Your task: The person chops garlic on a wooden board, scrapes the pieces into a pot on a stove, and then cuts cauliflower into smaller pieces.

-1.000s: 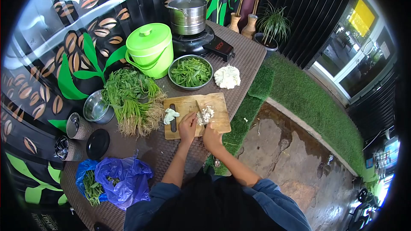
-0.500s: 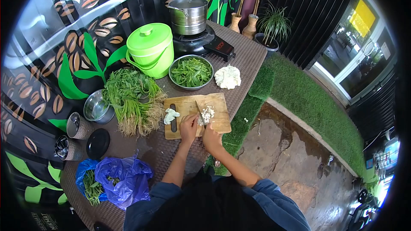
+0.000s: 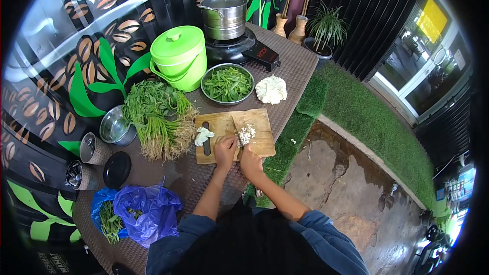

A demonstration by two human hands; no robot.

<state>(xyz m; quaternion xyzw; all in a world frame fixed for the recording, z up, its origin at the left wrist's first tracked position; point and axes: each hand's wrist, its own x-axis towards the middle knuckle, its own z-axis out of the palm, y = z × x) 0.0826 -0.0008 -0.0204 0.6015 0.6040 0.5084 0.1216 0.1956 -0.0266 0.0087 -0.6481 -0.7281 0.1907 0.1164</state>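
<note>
My right hand [image 3: 251, 164] is closed around the handle of a knife [image 3: 237, 127], its blade pointing away over a wooden cutting board [image 3: 219, 119]. Chopped white bits [image 3: 247, 133] lie right of the blade. My left hand [image 3: 224, 152] rests on the board just left of the knife, fingers bent and pressed together near the blade; whatever they pinch is too small to make out. A pale, crumpled piece [image 3: 204, 136] sits across the board's handle slot at the left.
Beyond the board are a metal bowl of cut greens [image 3: 227, 85], a lumpy white heap [image 3: 271, 90], a lidded green bucket [image 3: 179, 58] and a pot [image 3: 224, 18] on a stove. Rooted greens [image 3: 160, 117] and blue plastic bags [image 3: 147, 214] lie left.
Both hands remain at nearly the same spot on the board, with the knife still over it. Only a very slight shift of the hands and the view shows.
</note>
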